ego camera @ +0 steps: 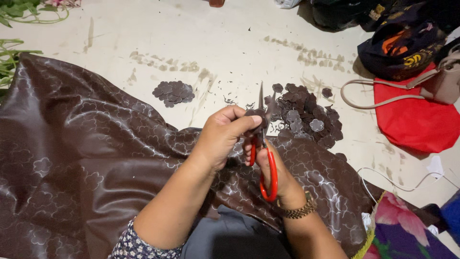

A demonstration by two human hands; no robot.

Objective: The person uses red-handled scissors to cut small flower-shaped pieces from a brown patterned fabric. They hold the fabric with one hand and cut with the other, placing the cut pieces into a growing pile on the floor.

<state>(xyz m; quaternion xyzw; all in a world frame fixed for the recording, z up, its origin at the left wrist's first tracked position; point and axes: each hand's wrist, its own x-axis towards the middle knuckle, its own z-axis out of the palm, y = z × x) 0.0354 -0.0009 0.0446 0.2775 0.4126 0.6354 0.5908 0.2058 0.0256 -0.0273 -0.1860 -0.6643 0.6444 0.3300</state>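
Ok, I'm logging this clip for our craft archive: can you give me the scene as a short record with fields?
Left hand: pinches a small dark cut piece
Right hand: works red-handled scissors, blades up
Lap: brown patterned sheet
Floor: big pile of cutouts, small pile
Right side: red bag, beige handbag
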